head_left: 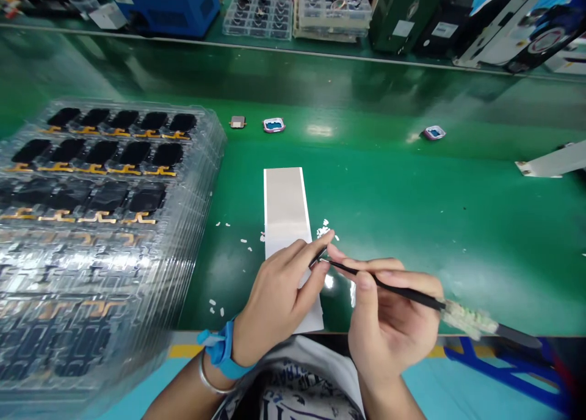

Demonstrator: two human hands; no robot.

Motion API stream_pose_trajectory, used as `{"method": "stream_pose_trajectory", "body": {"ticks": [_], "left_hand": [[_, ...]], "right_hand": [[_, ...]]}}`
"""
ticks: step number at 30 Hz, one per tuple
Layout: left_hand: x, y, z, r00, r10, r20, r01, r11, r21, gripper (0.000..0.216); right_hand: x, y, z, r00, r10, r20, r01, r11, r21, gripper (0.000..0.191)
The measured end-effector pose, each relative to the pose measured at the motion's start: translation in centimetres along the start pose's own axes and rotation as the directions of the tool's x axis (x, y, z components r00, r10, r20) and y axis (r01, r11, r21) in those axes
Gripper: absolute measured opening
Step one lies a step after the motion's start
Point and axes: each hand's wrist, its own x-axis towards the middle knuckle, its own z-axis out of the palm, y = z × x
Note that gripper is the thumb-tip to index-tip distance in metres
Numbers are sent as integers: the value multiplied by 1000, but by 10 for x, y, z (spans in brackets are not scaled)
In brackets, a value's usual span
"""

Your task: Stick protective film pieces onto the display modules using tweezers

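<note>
The left hand (282, 289) is pinching a small, thin, dark piece (316, 257), keeping it near the right edge of a long grey-and-white rectangular sheet (284, 197) that is lying on the glossy green counter (389, 194). The right hand (396, 316) is gripping a slim black pointed tool (409, 293) with a pale wrapped section — its tip is pointing at the dark piece, but whether they are touching is staying unclear. Tiny white paper-like scraps (323, 230) are lying beside the sheet. Clear plastic stacked trays (208, 130) are standing leftward, carrying black rounded-square screens (101, 154).
</note>
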Motion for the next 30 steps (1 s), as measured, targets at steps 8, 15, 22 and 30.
{"method": "stream_pose_trajectory", "body": {"ticks": [8,15,22,30], "left_hand": [[0,0,-3,999,-32,20,33,998,-45,40],[-1,-2,-3,999,-28,23,29,998,-55,41],[-1,-2,-3,999,-28,35,31,997,-66,41],[-2,-1,-3,999,-25,36,28,995,-94,42]], "right_hand": [[0,4,2,999,-32,9,33,999,-34,30],[-2,4,1,1000,-13,-1,13,999,-37,31],[-2,4,0,999,-37,12,37,998,-42,31],[-2,5,0,998,-43,42,44,999,-28,32]]}}
